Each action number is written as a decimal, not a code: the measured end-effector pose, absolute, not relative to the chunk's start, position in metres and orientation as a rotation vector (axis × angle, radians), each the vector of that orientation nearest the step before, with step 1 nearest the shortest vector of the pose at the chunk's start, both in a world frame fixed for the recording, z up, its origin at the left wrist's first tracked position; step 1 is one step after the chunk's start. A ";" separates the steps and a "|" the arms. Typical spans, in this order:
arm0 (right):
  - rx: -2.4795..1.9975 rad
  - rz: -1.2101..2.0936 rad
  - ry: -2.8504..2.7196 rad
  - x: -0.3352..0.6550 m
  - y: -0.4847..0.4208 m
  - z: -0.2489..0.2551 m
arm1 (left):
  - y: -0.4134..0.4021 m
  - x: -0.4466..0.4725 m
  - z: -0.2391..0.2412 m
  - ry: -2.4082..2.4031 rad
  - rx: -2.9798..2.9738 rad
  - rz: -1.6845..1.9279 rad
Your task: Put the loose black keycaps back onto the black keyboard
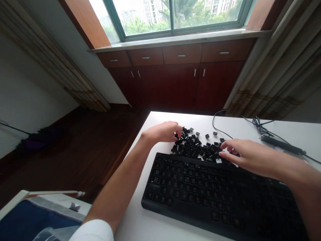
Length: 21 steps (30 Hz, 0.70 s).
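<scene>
A heap of loose black keycaps (pixel 192 147) lies on the white table, just beyond the far edge of a black keyboard (pixel 185 187). The keyboard's key positions appear bare of caps. At the heap's left end is my left hand (pixel 168 131), fingers curled down, with a dark keycap (pixel 176 136) between thumb and fingers. Over the right end is my right hand (pixel 237 151), its thumb and forefinger apart above the keycaps. One pale keycap (pixel 219 161) rests near that thumb, by the keyboard's edge. My right forearm passes over the keyboard's right part.
A thin black cable (pixel 213 124) curves behind the heap. Farther right lie a bundled cord (pixel 258 124) and a long dark bar (pixel 283 144). The white table (pixel 156 120) ends at the left, beside a chair with dark blue fabric (pixel 22 221). Cabinets (pixel 180 80) stand under the window.
</scene>
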State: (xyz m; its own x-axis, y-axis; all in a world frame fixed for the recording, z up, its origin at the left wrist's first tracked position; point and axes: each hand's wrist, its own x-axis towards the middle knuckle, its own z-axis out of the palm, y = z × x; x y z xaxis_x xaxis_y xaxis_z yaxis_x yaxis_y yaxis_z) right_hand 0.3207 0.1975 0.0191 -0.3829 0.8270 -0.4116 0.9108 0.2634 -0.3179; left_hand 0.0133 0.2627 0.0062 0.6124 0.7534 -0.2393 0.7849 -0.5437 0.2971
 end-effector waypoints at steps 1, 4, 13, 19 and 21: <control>1.639 -0.771 2.364 0.321 0.198 0.019 | 0.263 0.013 0.006 1.224 2.473 -0.124; 1.639 -0.775 2.370 0.323 0.199 0.016 | 0.265 0.011 0.006 1.226 2.467 -0.154; 1.679 -0.829 2.373 0.333 0.200 0.020 | 0.269 0.005 -0.001 1.247 2.409 -0.149; 1.712 -0.874 2.342 0.342 0.203 0.030 | 0.263 0.010 0.006 1.293 2.420 -0.178; 1.732 -0.874 2.318 0.344 0.203 0.032 | 0.263 0.011 0.004 1.302 2.437 -0.188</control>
